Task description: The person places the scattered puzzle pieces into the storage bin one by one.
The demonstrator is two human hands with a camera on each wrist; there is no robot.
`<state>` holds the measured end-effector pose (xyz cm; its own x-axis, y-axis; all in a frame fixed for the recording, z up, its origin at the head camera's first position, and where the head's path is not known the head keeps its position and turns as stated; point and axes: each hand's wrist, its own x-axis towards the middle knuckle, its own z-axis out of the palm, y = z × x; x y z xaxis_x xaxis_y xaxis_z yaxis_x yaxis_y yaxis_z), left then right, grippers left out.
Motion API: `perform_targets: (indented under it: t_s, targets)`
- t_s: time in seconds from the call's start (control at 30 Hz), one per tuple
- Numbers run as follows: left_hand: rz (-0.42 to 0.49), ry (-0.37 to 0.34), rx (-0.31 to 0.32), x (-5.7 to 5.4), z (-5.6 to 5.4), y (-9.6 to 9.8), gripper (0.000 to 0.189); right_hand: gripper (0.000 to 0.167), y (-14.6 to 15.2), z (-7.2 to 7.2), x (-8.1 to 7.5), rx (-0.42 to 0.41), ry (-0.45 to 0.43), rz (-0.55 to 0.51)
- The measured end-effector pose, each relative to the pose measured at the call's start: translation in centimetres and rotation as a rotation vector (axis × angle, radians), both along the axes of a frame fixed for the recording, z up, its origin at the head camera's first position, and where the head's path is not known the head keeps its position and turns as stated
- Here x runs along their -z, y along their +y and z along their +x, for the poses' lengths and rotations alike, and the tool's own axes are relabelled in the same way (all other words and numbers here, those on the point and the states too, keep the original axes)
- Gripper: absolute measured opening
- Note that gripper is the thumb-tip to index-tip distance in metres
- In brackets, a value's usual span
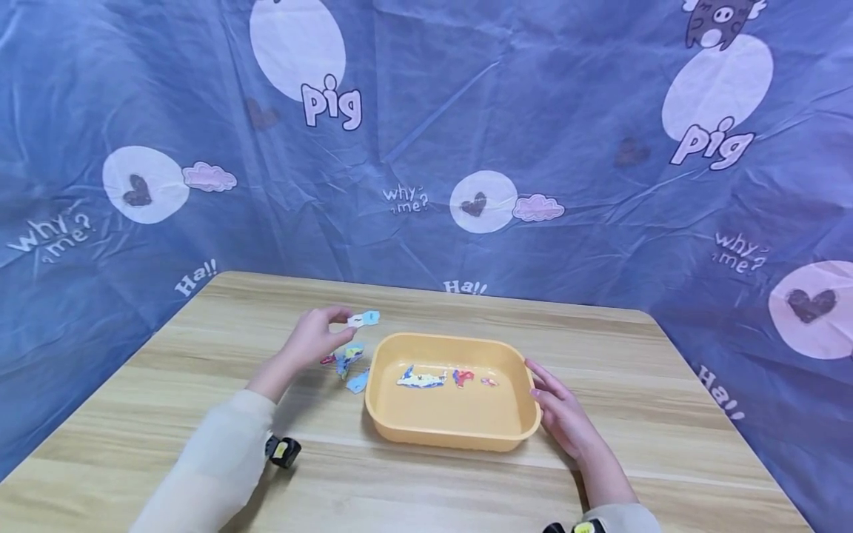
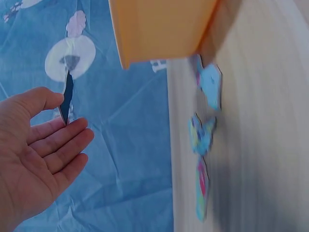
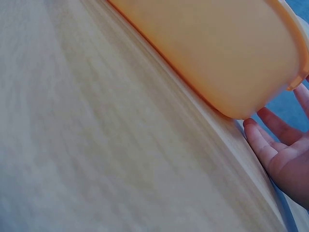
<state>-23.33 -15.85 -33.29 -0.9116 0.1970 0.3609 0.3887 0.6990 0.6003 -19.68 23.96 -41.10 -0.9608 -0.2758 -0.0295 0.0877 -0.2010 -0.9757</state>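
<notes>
Between thumb and fingertips my left hand (image 1: 316, 337) pinches a flat, light blue and white puzzle piece (image 1: 363, 319) above the table, left of the basin. The left wrist view shows this piece edge-on, with its dark back (image 2: 68, 96). A yellow-orange plastic basin (image 1: 453, 437) stands mid-table. Inside it lie a long white and blue piece (image 1: 422, 380), a red piece (image 1: 463, 378) and a small pinkish piece (image 1: 489, 382). My right hand (image 1: 565, 416) rests with extended fingers against the basin's right end; in the right wrist view its fingertips (image 3: 250, 123) meet the basin's lower side.
Several more pieces lie on the wooden table (image 1: 320, 466) left of the basin: a blue and yellow one (image 1: 348, 360), a light blue one (image 1: 358, 381) and a partly hidden pink one (image 1: 328, 359). A blue printed cloth (image 1: 426, 133) hangs behind the table.
</notes>
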Motion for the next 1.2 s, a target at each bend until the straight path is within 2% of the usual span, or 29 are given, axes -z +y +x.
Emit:
perform_targets:
  t_s: [0.43,0.57,0.87,1.03,1.2]
  targets:
    - [0.005,-0.041,0.057,-1.1,-1.2,4.3,0.031,0.056,0.1,-0.1,0.2,-0.014,0.012,0.000]
    - [0.013,-0.050,0.086,-0.9,-1.4,5.3,0.029,0.055,0.1,-0.1,0.2,-0.010,0.010,0.000]
    - [0.093,0.023,0.139,-0.3,-1.2,7.5,0.032,0.056,0.0,0.0,0.1,0.004,0.001,-0.012]
    - [0.117,0.031,0.184,-0.1,-1.1,8.8,0.030,0.056,0.0,0.0,0.1,0.006,0.000,-0.011]
    - [0.164,0.030,0.203,0.2,-1.1,9.8,0.027,0.055,0.0,0.0,0.2,0.003,0.004,-0.013]
